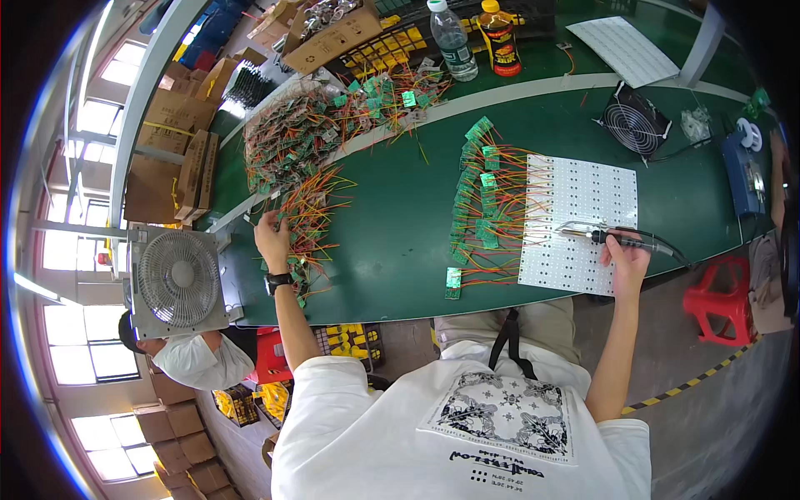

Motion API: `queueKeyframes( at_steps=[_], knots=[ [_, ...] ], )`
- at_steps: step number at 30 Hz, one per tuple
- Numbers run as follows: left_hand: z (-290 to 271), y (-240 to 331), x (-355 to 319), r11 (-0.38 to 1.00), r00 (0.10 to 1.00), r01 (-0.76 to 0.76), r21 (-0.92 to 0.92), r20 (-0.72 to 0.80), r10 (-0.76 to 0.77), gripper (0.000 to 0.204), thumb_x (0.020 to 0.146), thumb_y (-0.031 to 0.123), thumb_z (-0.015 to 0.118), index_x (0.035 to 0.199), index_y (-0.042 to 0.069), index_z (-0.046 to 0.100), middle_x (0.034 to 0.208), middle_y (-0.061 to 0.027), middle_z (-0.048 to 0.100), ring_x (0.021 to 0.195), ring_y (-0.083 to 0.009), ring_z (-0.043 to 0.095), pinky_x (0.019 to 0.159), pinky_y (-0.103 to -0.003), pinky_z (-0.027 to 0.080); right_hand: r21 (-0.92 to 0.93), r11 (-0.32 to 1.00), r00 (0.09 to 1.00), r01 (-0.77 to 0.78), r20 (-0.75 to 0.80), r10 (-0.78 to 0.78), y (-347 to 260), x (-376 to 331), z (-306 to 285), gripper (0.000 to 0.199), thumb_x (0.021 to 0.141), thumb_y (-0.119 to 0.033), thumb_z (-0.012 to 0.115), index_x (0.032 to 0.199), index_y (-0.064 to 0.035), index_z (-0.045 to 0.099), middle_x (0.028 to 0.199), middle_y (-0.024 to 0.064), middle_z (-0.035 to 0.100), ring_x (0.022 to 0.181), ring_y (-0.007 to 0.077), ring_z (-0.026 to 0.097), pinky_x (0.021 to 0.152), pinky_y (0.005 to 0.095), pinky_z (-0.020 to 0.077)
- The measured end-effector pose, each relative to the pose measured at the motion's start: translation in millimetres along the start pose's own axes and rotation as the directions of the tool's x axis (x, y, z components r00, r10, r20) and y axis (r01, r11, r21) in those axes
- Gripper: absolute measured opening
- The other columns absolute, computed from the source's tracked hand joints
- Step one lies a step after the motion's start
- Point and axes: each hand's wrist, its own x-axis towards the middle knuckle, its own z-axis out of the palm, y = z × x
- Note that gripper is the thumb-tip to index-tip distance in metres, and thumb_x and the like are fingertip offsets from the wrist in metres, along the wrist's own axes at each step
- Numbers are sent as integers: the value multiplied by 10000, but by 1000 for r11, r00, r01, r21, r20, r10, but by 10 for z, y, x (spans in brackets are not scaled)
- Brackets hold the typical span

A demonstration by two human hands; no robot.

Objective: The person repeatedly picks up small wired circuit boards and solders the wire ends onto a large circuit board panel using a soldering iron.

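My right hand [627, 257] grips a soldering iron [612, 236], its bent metal tip pointing left over a white perforated panel [583, 179]. Along the panel's left edge, red and yellow wires run onto it from a column of small green circuit boards [488, 180]. At the left, my left hand [273, 242], with a dark watch on the wrist, reaches to the edge of a loose heap of wired circuit boards [310, 212]. Its fingers are curled together there; whatever is between them is too small to make out.
A larger heap of wired boards [287, 137] lies behind the left hand. Two bottles [454, 46] stand at the back. Near the right end are a black fan [635, 122] and a blue soldering unit with a reel [744, 179]. A grey fan [177, 277] borders the table's left end.
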Motion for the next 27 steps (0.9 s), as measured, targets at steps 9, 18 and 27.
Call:
queueKeyframes(
  at_steps=[9, 18, 27],
  knots=[
    [-320, 272, 250, 890, 996, -5, -455, -83, -36, 170, 860, 129, 736, 961, 17, 658, 862, -41, 676, 814, -110, 635, 728, -278, 526, -8, 1000, 1000, 6, 14, -6, -13, 19, 29, 183, 877, -18, 673, 1031, 48, 602, 712, 69, 612, 553, 119, 568, 500, 242, 418],
    [-169, 1201, -240, 719, 979, -9, -695, 140, 149, 245, 888, 24, 651, 1125, 20, 588, 958, -36, 650, 777, -99, 604, 704, -256, 523, 6, 1000, 1000, 9, -6, -9, 0, 15, 9, 166, 882, -18, 663, 1026, 48, 612, 703, 67, 611, 548, 118, 557, 509, 242, 414],
    [27, 1776, -1013, 884, 837, -216, -414, 387, 386, 109, 855, 116, 682, 848, 8, 673, 759, -98, 624, 633, -231, 593, 566, -348, 455, 25, 1000, 1000, -3, -9, 4, -31, 27, 45, 171, 876, -27, 671, 1016, 51, 613, 704, 82, 622, 559, 126, 574, 504, 243, 427]
  ],
)
